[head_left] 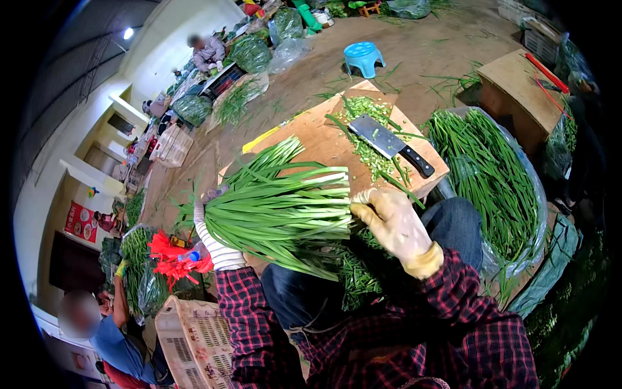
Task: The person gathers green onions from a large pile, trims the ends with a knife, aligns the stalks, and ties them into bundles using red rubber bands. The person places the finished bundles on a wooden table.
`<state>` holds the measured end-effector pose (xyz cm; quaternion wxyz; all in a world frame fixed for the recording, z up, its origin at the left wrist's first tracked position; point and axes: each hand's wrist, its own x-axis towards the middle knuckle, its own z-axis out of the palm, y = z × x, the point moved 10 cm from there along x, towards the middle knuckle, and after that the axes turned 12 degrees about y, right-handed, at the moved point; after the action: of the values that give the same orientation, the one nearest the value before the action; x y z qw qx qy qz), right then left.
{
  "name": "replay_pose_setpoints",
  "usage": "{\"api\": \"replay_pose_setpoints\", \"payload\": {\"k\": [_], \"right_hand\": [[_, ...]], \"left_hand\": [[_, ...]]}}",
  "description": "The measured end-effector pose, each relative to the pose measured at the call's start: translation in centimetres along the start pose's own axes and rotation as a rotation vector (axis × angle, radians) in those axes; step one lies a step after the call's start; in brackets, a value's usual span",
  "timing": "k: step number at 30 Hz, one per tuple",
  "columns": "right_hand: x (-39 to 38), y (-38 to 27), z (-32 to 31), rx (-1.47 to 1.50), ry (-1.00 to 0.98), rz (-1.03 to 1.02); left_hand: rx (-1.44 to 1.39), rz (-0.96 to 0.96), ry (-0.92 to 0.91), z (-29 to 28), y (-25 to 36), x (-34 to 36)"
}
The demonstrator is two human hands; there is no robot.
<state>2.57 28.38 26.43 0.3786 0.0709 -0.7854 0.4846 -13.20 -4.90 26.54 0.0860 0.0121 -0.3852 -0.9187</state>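
Observation:
My left hand [212,225], in a white striped glove, grips a large bundle of garlic chives [278,214], its leaves hiding most of the fingers. My right hand [392,230], in a pale yellowish glove, has curled fingers at the bundle's white stem ends. A cleaver [382,139] with a black handle lies on chopped green bits [363,104] on a wooden board [285,136] beyond the bundle. More chives lie at the board's left part, behind the held ones. My jeans-clad knees are underneath.
A large bag of chives [486,188] lies at right beside a wooden box [518,84]. A blue stool [363,57] stands beyond the board. Red ties [172,256] and a plastic crate [188,340] are at lower left. A co-worker [120,343] sits there; another person [206,52] works farther back.

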Motion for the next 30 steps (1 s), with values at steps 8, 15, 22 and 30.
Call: {"api": "replay_pose_setpoints", "payload": {"k": [8, 15, 22, 30], "right_hand": [[-12.1, 2.7, -0.6, 0.287, -0.497, 0.514], [-3.3, -1.0, 0.4, 0.097, -0.167, 0.218], [-4.4, 3.0, 10.2, 0.979, -0.178, 0.898], [-7.7, 2.3, 11.2, 1.127, -0.363, 1.006]], "left_hand": [[-0.004, 0.13, 0.035, -4.4, 3.5, 0.3], [-0.04, 0.06, -0.029, -1.5, 2.1, -1.3], [-0.112, -0.04, -0.166, 3.0, 1.7, -3.7], [-0.084, -0.163, -0.166, 1.5, 1.5, -3.2]]}}
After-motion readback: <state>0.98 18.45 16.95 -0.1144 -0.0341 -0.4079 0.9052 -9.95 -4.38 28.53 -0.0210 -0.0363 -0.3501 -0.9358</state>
